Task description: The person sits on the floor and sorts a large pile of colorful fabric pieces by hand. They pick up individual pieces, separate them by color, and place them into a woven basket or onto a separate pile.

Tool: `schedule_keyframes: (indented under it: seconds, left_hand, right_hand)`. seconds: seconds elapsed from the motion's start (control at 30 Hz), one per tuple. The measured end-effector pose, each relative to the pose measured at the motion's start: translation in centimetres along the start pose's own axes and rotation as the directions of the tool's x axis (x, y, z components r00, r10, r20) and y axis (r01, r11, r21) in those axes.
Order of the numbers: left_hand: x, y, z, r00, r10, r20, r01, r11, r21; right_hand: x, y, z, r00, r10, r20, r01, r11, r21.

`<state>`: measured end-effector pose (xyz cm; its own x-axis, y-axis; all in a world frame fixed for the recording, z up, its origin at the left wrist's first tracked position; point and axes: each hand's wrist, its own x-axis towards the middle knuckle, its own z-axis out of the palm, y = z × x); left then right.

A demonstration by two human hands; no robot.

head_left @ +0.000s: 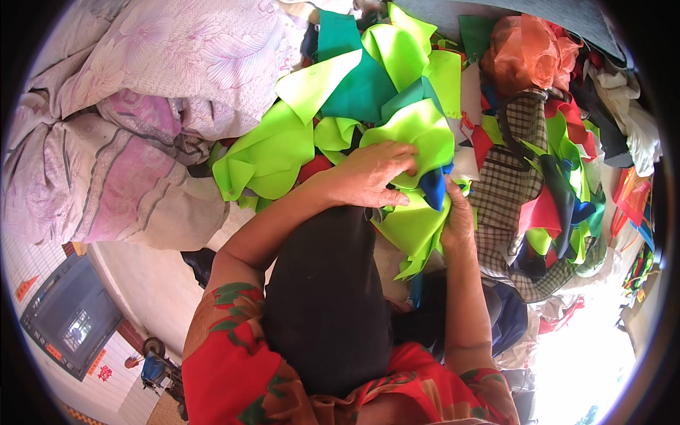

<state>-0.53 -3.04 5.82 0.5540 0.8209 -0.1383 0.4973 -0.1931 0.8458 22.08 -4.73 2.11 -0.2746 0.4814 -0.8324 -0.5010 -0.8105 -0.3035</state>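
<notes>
My left hand (379, 173) is closed at the lower edge of a crumpled lime-green cloth piece (418, 131), its fingers bent over the fabric and its thumb lying lower. My right hand (459, 216) pinches the side of several lime-green cloth scraps (414, 223) that hang below; some of its fingers are hidden behind them. Between the two hands a small dark blue scrap (433, 188) pokes out of the green fabric. Dark green cloth pieces (358, 88) and more lime-green cloth (273, 152) lie just beyond my left hand.
Floral bedding (177, 60) is heaped at the left. On the right are a brown checked cloth (503, 191), mixed coloured scraps (567, 205) and an orange plastic bag (524, 57). A motorbike (159, 372) stands at the lower left; bright light floods the lower right.
</notes>
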Motion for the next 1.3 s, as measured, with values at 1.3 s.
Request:
schedule_keyframes:
  seconds: [1.3]
  left_hand:
    - [-8.0, 5.6, -7.6, 0.621, -0.278, -0.733, -0.243, 0.821, -0.517]
  right_hand:
    - [-23.3, 0.0, -10.6, 0.705, -0.699, 0.118, -0.155, -0.314, -0.937]
